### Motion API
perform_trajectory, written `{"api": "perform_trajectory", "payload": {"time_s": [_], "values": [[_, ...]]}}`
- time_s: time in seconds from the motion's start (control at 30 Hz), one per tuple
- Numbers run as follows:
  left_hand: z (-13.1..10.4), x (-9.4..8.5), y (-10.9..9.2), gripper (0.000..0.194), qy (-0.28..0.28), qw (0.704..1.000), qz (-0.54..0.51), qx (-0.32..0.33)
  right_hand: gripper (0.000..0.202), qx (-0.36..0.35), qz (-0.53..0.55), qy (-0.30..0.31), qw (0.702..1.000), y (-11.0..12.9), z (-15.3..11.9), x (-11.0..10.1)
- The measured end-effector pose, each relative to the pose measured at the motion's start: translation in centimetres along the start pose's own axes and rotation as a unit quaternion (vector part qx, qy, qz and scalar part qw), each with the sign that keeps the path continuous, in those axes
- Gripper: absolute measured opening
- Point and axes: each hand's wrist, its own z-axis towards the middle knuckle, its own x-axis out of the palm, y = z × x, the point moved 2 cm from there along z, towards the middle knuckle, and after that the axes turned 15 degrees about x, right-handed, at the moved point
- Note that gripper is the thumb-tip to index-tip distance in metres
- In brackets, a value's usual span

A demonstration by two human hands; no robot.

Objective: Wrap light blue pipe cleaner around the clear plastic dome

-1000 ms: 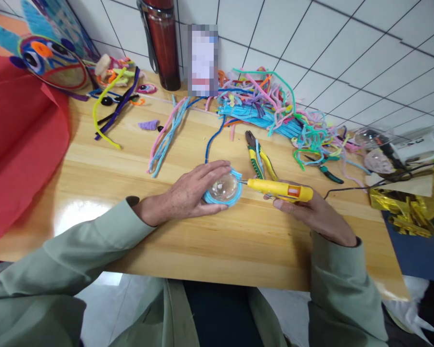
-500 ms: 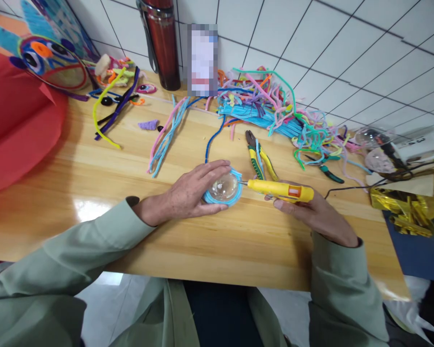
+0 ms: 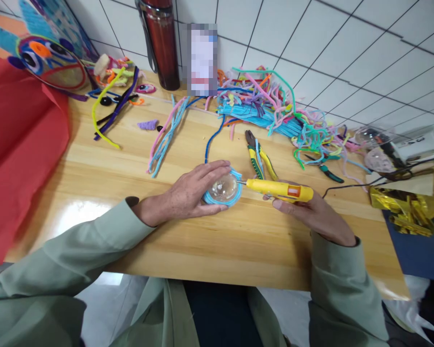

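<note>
- Left end: a red sheet [image 3: 25, 149] covers part of the table [image 3: 217, 250]; at its far side sits a pipe-cleaner animal face [image 3: 50, 60] with blue ears.
- Right of it, a yellow pipe cleaner [image 3: 97, 115] lies near a purple cone [image 3: 147, 125]; a dark red thermos [image 3: 168, 53] stands farther back.
- Middle: the left hand [image 3: 188, 193] has its grip wrapped round the left side of a clear dome [image 3: 223, 187] ringed with light-blue pipe cleaners, at the table's centre.
- Just beyond, pliers [image 3: 253, 156] lie before a tangled pipe-cleaner heap [image 3: 278, 123].
- Right: the right hand [image 3: 314, 214] has its grip clamped on a yellow glue gun [image 3: 275, 187], nozzle at the dome's right rim; contact is unclear.
- Far right: crumpled gold foil [image 3: 408, 209].
</note>
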Motion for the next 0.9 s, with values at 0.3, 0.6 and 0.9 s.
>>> {"api": "perform_trajectory", "payload": {"time_s": [0.3,0.6,0.9], "values": [[-0.03,-0.04,0.04,0.084,0.002,1.0,-0.009,-0.014,0.053,0.021,0.014,0.005,1.0,-0.63,-0.07,-0.18],[0.0,-0.07,0.0,0.084,0.004,1.0,-0.009,-0.015,0.05,0.004,0.004,-0.012,1.0,-0.43,0.02,-0.12],[0.03,-0.09,-0.03,0.083,0.002,1.0,-0.016,-0.016,0.048,0.012,0.004,-0.002,1.0,-0.66,0.08,-0.13]]}}
